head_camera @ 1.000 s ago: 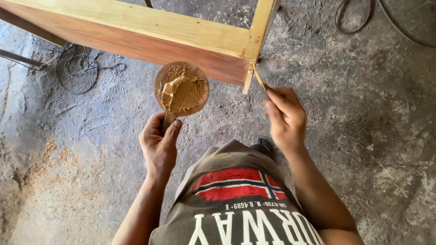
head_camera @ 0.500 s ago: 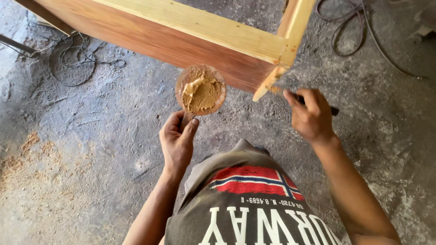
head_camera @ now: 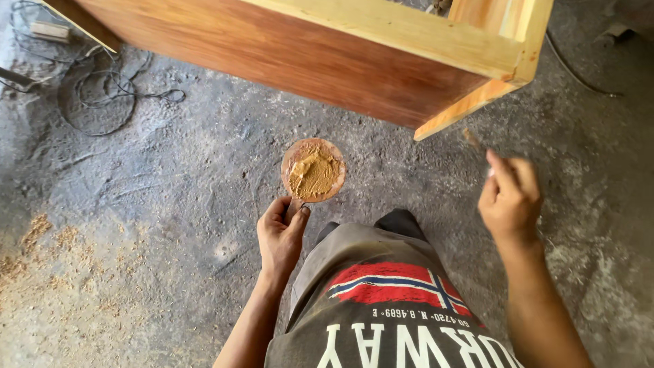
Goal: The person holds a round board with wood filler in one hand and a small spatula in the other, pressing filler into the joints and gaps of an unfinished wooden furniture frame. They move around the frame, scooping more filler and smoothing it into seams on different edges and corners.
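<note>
The left hand (head_camera: 281, 236) grips the short handle of a round, flat brown board (head_camera: 313, 170) heaped with tan putty, its fingers curled around the handle with the thumb on top. The board stands just above that hand, over the grey concrete floor (head_camera: 170, 204). The right hand (head_camera: 509, 197) has its fingers drawn together, pinching a thin, blurred putty knife (head_camera: 472, 139) that pokes up from it toward the pale corner of a reddish-brown wooden cabinet (head_camera: 306, 58); the knife sits just below that corner, apart from it. Sawdust (head_camera: 41, 252) lies well left of the left hand, and a tangled black cable (head_camera: 102, 95) lies up and left of it.
</note>
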